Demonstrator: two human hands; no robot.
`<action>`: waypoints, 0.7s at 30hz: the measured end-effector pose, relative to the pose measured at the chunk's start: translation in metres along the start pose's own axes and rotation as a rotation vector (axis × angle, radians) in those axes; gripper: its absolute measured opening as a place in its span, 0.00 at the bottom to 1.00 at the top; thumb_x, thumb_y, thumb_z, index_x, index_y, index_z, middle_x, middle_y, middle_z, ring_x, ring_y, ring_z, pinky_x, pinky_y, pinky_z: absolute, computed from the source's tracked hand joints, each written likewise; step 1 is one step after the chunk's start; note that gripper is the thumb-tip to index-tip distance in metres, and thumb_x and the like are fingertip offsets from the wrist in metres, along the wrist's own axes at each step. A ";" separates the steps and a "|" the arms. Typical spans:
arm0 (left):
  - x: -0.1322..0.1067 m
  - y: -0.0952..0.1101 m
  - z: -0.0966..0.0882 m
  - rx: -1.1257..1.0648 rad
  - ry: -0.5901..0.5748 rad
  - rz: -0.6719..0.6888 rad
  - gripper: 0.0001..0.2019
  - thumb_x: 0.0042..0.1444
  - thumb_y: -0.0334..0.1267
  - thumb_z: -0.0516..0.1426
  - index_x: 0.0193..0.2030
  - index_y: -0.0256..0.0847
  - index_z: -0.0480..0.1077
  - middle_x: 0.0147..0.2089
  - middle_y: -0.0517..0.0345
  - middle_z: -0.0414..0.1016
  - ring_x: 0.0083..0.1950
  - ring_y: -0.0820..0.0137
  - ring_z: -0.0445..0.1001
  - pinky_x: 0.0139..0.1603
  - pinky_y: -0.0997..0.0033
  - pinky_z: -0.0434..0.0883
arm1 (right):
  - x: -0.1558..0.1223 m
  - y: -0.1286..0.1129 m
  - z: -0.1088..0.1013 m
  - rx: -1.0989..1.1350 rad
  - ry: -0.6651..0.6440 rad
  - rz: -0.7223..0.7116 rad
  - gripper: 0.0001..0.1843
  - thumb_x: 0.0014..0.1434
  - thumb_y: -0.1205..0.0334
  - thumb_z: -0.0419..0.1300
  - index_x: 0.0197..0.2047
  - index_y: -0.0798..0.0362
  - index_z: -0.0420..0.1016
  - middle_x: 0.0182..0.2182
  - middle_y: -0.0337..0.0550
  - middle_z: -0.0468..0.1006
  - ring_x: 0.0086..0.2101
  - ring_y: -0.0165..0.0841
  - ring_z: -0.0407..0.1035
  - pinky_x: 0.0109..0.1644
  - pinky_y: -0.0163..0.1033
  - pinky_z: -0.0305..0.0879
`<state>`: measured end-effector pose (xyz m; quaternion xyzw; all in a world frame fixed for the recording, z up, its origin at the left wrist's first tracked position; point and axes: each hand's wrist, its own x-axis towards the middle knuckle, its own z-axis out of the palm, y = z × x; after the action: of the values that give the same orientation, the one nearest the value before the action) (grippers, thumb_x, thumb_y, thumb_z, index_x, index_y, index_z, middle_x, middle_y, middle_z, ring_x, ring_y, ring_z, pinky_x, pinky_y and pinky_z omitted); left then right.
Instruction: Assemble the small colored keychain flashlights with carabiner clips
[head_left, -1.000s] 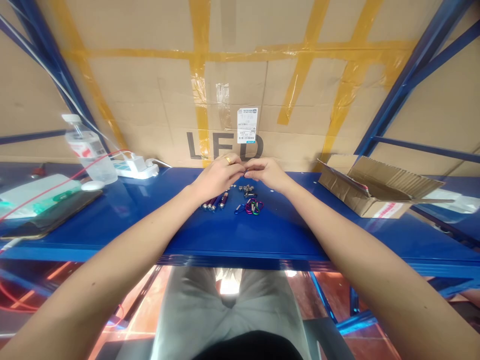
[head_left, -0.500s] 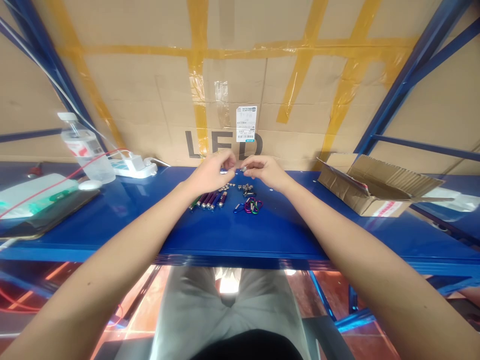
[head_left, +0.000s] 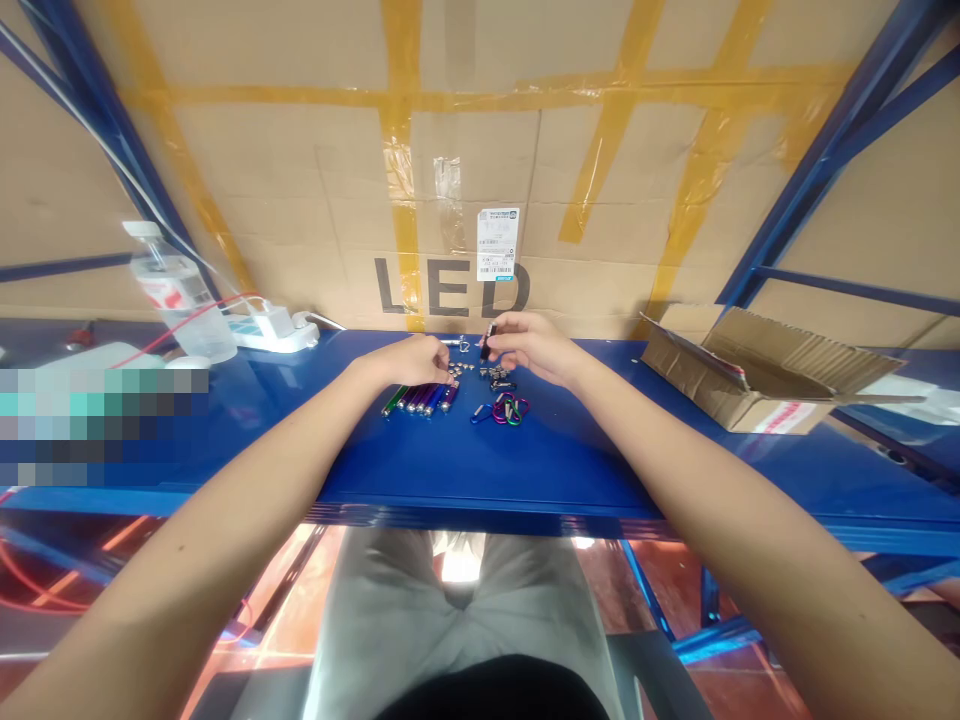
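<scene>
My right hand (head_left: 536, 348) is closed on a short dark cylinder (head_left: 488, 342), held nearly upright between the fingertips above the table. My left hand (head_left: 420, 360) has its fingers drawn together and pointing down by small metal button-like pieces (head_left: 459, 371); whatever it may pinch is hidden. Beneath and in front of that hand lies a row of slim metallic tubes (head_left: 415, 400) in green, purple and blue. Small carabiners (head_left: 511, 409) in blue, pink and green lie together to the right. A silver piece with a ring (head_left: 463, 344) rests behind the left fingers.
An opened cardboard box (head_left: 750, 380) stands on the right of the blue table (head_left: 480, 470). At left are a water bottle (head_left: 180, 300) and a white power strip (head_left: 281, 335) with cables. A large taped carton (head_left: 337, 220) stands behind the table.
My hands have moved apart. The left has gone left and down to the small pieces beside the tubes; the dark cylinder now shows plainly in my right fingers.
</scene>
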<state>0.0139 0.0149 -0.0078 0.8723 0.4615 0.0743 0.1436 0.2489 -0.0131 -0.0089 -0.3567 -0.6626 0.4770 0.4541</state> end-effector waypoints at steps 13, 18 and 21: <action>0.004 -0.004 0.002 0.005 0.033 -0.015 0.06 0.46 0.35 0.60 0.32 0.39 0.76 0.34 0.53 0.80 0.33 0.66 0.75 0.33 0.70 0.65 | 0.003 0.020 0.010 -0.470 -0.181 -0.001 0.10 0.49 0.72 0.64 0.35 0.53 0.71 0.27 0.41 0.79 0.27 0.32 0.70 0.31 0.38 0.65; 0.005 -0.005 0.002 0.012 0.046 -0.028 0.04 0.46 0.36 0.59 0.29 0.40 0.75 0.30 0.55 0.78 0.30 0.67 0.72 0.30 0.69 0.64 | 0.001 0.023 0.013 -0.530 -0.167 -0.139 0.08 0.49 0.68 0.62 0.35 0.52 0.71 0.29 0.38 0.76 0.29 0.32 0.68 0.34 0.38 0.63; 0.005 -0.007 0.002 0.014 0.050 -0.028 0.05 0.46 0.35 0.59 0.30 0.40 0.76 0.30 0.55 0.78 0.30 0.67 0.73 0.30 0.69 0.64 | -0.002 0.019 0.016 -0.591 -0.184 -0.136 0.06 0.48 0.68 0.61 0.33 0.53 0.71 0.27 0.37 0.74 0.29 0.32 0.66 0.34 0.38 0.62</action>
<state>0.0121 0.0224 -0.0123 0.8646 0.4776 0.0907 0.1270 0.2354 -0.0146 -0.0301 -0.3832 -0.8333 0.2626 0.2997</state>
